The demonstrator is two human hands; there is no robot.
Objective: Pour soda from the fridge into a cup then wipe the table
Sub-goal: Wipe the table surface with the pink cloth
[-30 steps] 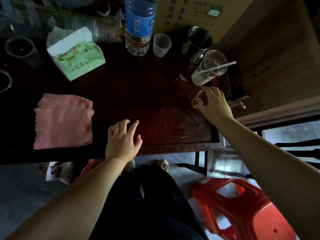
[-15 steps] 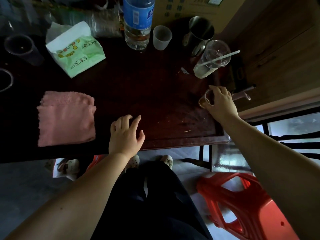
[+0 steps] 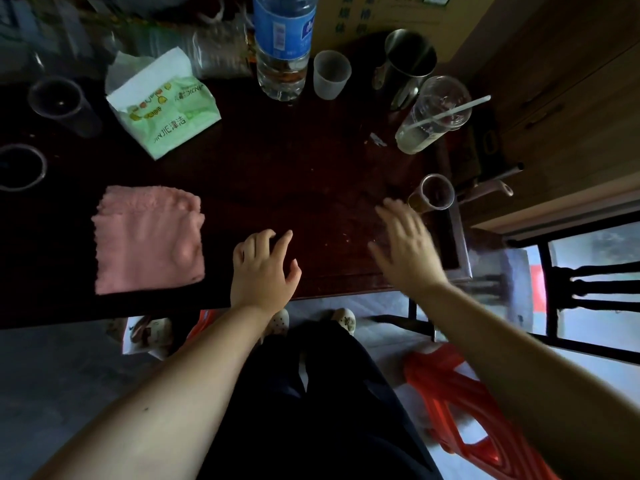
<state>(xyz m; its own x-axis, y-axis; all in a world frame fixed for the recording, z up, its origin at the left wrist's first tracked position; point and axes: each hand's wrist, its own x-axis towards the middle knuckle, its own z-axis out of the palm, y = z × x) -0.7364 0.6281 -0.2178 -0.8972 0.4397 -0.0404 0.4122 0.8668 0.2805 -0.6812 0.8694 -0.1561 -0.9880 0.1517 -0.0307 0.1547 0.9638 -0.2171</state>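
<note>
Left hand [image 3: 263, 268] and right hand [image 3: 405, 251] are loose, holding nothing; one cup [image 3: 433, 194] at right's one o'clock, one pink cloth [image 3: 149, 237] at left's nine.

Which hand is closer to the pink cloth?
Left. The left hand is just right of the pink cloth; the right hand is farther off, by the small cup.

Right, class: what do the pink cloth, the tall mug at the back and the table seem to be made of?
Pink cloth: soft fleecy fabric, perhaps microfibre; fuzzy nap, wavy edge.
Mug: probably stainless steel; grey brushed sheen.
Table: seemingly dark reddish wood, varnished; faint reflections.
</note>
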